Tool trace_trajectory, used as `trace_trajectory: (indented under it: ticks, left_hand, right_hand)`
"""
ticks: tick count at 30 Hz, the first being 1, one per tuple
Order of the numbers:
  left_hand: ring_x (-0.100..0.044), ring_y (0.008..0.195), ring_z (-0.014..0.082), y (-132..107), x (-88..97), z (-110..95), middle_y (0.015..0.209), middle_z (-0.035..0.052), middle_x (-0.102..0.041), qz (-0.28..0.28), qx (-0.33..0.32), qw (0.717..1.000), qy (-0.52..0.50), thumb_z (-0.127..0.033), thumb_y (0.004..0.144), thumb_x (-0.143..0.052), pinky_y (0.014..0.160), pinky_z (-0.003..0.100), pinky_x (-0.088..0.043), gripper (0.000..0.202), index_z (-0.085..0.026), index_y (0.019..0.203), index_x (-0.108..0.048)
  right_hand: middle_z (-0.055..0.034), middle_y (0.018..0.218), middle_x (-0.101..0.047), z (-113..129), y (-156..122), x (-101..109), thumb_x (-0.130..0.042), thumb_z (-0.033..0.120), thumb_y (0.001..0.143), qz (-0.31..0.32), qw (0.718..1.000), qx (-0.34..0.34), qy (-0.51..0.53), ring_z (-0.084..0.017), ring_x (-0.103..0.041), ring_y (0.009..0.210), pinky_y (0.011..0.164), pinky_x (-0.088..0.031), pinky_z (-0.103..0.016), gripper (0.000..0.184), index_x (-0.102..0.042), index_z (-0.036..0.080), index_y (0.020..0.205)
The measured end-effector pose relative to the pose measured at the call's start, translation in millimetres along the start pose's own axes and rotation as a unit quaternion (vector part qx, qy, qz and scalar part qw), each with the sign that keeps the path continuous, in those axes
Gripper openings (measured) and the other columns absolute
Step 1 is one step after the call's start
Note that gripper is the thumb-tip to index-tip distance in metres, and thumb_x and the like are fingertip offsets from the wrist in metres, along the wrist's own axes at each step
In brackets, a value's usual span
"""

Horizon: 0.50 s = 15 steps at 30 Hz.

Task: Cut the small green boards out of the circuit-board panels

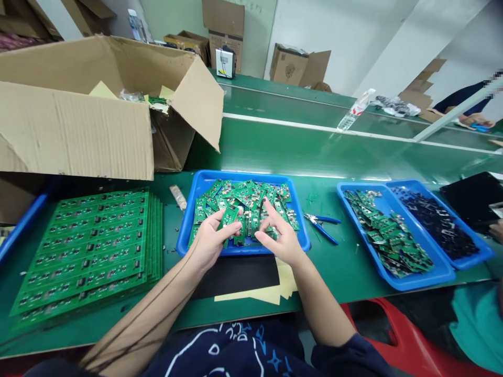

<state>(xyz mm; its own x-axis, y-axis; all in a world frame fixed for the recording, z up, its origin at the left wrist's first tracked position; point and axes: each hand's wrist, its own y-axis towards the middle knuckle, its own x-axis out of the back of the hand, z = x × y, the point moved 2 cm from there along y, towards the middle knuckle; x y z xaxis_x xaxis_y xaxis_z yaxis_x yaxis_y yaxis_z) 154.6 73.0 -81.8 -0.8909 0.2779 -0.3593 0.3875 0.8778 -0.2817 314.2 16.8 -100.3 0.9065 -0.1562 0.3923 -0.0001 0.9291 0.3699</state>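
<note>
Left hand [212,245] and right hand [280,238] half open, touching green circuit boards [251,207] heaped in a blue tray [243,177]

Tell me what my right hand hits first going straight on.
Likely the green circuit boards piled in the blue tray, at the fingers of the right hand; depth is unclear.

A dark navy top [231,351] covers the chest, printed with curving white lines [214,348] and small blue star-shaped marks [275,361]. Its loose right sleeve [349,356] has the same dark cloth. The left hand [212,243] and right hand [281,235] are bare. Fine dark lines cross the left forearm [137,319], too thin to tell what they are.
</note>
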Motion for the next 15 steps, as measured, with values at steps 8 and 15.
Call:
trace_trajectory:
  ticks: [8, 15]
  left_hand:
    - [-0.046, 0.052, 0.0088, -0.7, 1.1, 6.5, 0.057, -0.0030, -0.055, 0.001, -0.049, 0.997, 0.056, -0.032, 0.056, -0.076, 0.054, 0.022, -0.039, 0.031, -0.014, 0.080, -0.066]
    - [-0.047, 0.056, 0.0085, -3.5, 6.4, 4.9, 0.061, -0.0028, -0.056, -0.003, -0.106, 0.986, 0.131, -0.033, 0.060, -0.074, 0.053, 0.020, -0.037, 0.023, -0.016, 0.073, -0.066]
  right_hand:
    - [0.0067, 0.052, -0.048, 3.2, -6.0, -7.9, -0.053, 0.039, 0.082, 0.130, 0.984, -0.014, 0.121, -0.011, -0.048, 0.051, 0.060, -0.049, -0.028, 0.066, -0.026, 0.024, 0.140]
    - [0.0069, 0.050, -0.043, 0.9, -8.4, -10.1, -0.052, 0.045, 0.082, 0.180, 0.966, -0.015, 0.184, -0.010, -0.041, 0.048, 0.056, -0.047, -0.028, 0.060, -0.037, 0.023, 0.135]
